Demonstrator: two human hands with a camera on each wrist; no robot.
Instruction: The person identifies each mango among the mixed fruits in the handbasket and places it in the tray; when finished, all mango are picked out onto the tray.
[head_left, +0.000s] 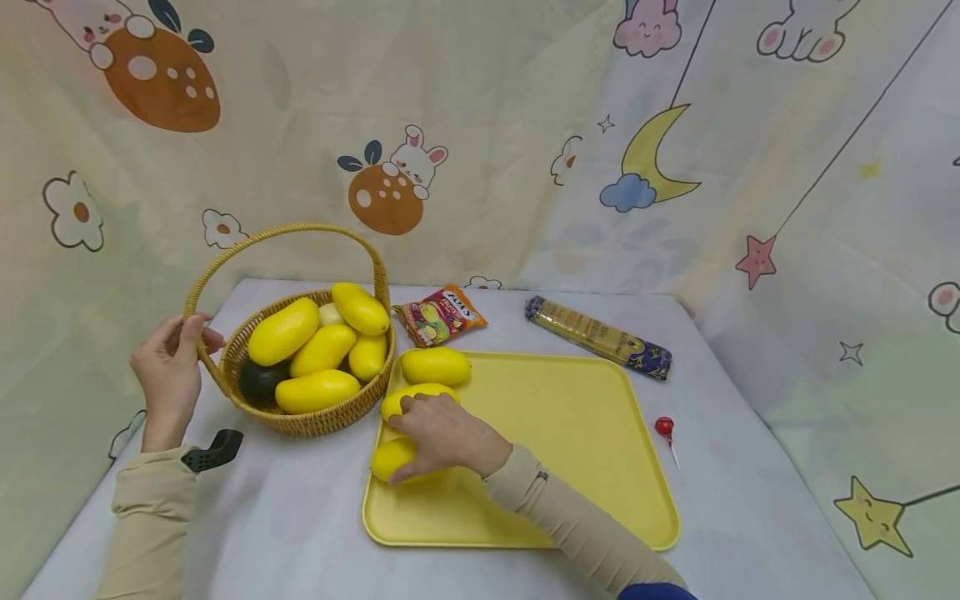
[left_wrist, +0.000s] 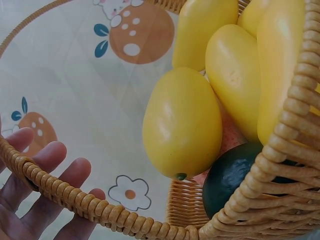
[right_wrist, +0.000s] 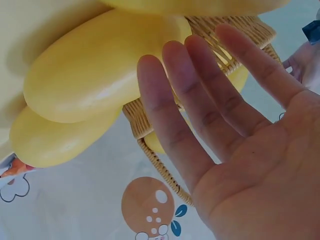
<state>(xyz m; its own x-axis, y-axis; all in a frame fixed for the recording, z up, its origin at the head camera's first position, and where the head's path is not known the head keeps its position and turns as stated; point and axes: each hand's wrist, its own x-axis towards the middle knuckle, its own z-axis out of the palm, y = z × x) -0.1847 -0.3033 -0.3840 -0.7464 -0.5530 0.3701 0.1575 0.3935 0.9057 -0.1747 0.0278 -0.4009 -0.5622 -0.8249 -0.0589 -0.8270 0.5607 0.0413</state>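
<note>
My left hand (head_left: 174,362) grips the handle (left_wrist: 100,209) of a wicker basket (head_left: 315,423) on its left side; in the left wrist view the fingers pass behind it. Inside lie several yellow mango-shaped fruits (head_left: 315,392) and a dark green fruit (left_wrist: 232,175). Over the left part of a yellow tray (head_left: 562,442), my right hand (head_left: 450,433) reaches among three more yellow fruits, in a column: one at the back (head_left: 437,367), one in the middle (head_left: 401,402) and one in front (head_left: 392,458). Its fingers look straight in the right wrist view, fingertips beside the middle fruit (right_wrist: 100,70).
Behind the tray lies a red and orange snack bag (head_left: 441,317), with a long gold and blue packet (head_left: 600,335) farther right. A red lollipop (head_left: 665,427) sits beside the tray's right edge. Patterned cloth hangs around the white table (head_left: 285,517).
</note>
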